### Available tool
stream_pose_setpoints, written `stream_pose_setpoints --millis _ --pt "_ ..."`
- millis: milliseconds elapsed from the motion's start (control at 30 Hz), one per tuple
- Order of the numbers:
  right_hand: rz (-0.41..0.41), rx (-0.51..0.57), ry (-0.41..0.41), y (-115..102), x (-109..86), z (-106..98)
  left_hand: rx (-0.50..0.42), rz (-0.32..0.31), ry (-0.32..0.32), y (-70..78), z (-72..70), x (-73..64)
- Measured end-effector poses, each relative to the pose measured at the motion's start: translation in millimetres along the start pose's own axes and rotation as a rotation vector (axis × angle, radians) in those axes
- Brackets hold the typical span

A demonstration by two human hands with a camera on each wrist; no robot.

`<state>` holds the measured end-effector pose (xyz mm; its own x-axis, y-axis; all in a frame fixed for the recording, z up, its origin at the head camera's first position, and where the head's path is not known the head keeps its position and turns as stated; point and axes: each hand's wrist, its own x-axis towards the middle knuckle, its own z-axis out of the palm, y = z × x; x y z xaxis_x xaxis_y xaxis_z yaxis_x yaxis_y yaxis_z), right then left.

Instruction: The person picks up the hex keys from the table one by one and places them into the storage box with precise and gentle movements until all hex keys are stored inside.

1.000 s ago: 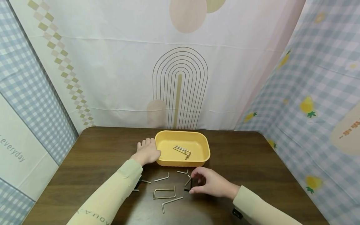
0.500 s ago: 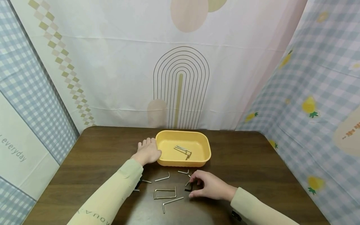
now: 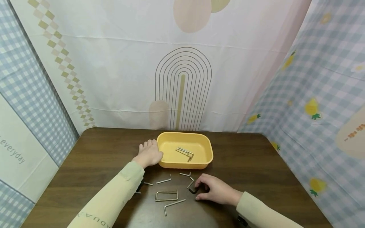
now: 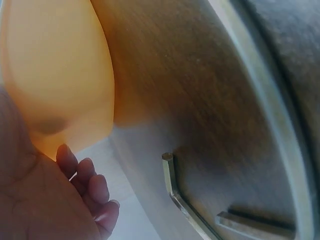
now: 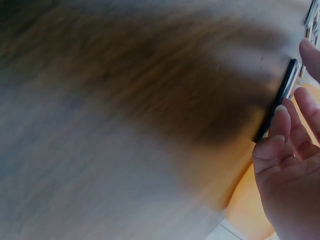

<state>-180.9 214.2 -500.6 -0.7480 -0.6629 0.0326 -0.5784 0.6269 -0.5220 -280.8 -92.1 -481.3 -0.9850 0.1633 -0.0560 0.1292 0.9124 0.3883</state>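
Observation:
A yellow plastic tray (image 3: 183, 165) stands at the back of the table with several L-shaped hex keys (image 3: 185, 152) inside. My left hand (image 3: 149, 154) rests at its left rim, fingers straight and pointing away; the left wrist view shows the fingers (image 4: 97, 187) beside the tray wall. My right hand (image 3: 218, 189) is low over the table at the front right of the tray, around a black hex key (image 3: 192, 191). Its thumb stands apart from the bent fingers. In the right wrist view the black hex key (image 5: 277, 102) lies along the fingertips.
Loose silver hex keys lie in front of the tray: a small one (image 3: 186, 174), another (image 3: 190, 182), one bent (image 3: 164, 180), and a longer one (image 3: 174, 203). Two form a rectangle (image 3: 166, 200). More lie partly under the left sleeve (image 3: 125, 180).
The black hex key stood upright at my right fingers and is now tipped lower. My right hand has shifted slightly right, exposing the small silver key beside it. My left hand stays put.

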Motion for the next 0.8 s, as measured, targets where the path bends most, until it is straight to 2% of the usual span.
stream_pose_setpoints --millis 333,567,800 --pt "0.037 0.047 -0.031 8.3 -7.6 -4.2 -0.023 0.002 0.009 -0.1 -0.1 -0.1" --pt "0.034 0.075 0.009 23.5 -9.9 -7.8 -0.021 0.002 0.001 -0.9 -1.8 -0.6" --pt "0.076 0.078 0.015 33.9 -14.5 -18.0 -0.027 0.007 -0.002 0.3 -2.1 -0.4"
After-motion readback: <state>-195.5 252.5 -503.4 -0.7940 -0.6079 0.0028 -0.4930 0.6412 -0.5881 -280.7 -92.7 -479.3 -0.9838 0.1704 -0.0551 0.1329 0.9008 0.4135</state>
